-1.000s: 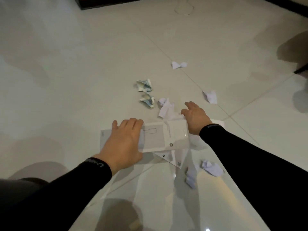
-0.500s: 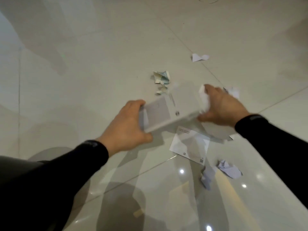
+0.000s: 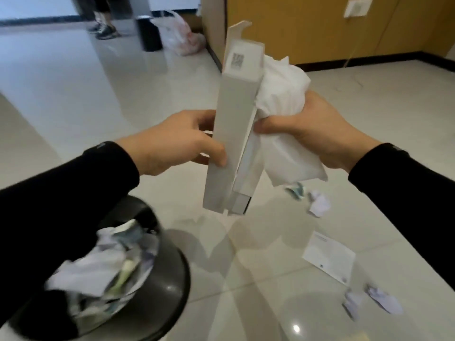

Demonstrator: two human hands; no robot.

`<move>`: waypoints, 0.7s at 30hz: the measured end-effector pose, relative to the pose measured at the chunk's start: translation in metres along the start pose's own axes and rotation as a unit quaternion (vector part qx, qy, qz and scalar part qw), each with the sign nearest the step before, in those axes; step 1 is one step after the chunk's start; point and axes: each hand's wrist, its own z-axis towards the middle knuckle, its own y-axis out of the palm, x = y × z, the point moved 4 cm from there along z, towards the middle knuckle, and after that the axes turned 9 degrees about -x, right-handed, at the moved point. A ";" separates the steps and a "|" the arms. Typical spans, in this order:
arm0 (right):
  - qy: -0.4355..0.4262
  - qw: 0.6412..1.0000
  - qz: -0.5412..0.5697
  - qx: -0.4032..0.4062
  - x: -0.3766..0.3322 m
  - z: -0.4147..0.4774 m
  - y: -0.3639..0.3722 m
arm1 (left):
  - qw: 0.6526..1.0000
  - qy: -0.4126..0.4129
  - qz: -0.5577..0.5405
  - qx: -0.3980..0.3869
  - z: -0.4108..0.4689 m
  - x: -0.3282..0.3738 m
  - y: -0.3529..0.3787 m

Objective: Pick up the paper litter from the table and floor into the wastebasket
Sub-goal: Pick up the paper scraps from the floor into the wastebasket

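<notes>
- Head view: the left grip (image 3: 172,141) pinches the tall white box (image 3: 234,124) upright. The right grip (image 3: 317,129) is curled round a paper wad (image 3: 283,89) that touches the box. The wastebasket (image 3: 170,279) sits near left and is already stuffed.
- Risk, imo: the bin's so full the box could bounce out. The inner part poking out the bottom might also slide free.
- Hard to tell: the fingers behind the box are hidden, and the floor scraps (image 3: 320,204) and card (image 3: 330,262) at near right are blurry.

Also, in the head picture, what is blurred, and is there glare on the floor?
Head view: the wastebasket and its paper litter are smeared by motion. Head view: the white box in the left hand and the crumpled paper in the right hand are fairly sharp. Head view: the glossy floor carries one bright spot.
</notes>
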 end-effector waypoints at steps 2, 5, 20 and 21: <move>-0.022 1.000 -0.004 -0.022 -0.021 0.011 0.039 | 0.999 -0.016 0.003 0.039 -0.037 -0.004 -0.025; -0.044 0.998 -0.007 -0.047 -0.045 0.026 0.096 | 0.994 -0.035 0.036 0.096 -0.093 -0.011 -0.059; 0.179 0.940 -0.135 -0.255 0.030 0.025 0.262 | 0.951 -0.302 0.008 0.070 -0.179 -0.135 -0.050; 0.186 0.939 -0.144 -0.252 0.034 0.025 0.266 | 0.944 -0.319 0.008 0.077 -0.178 -0.141 -0.048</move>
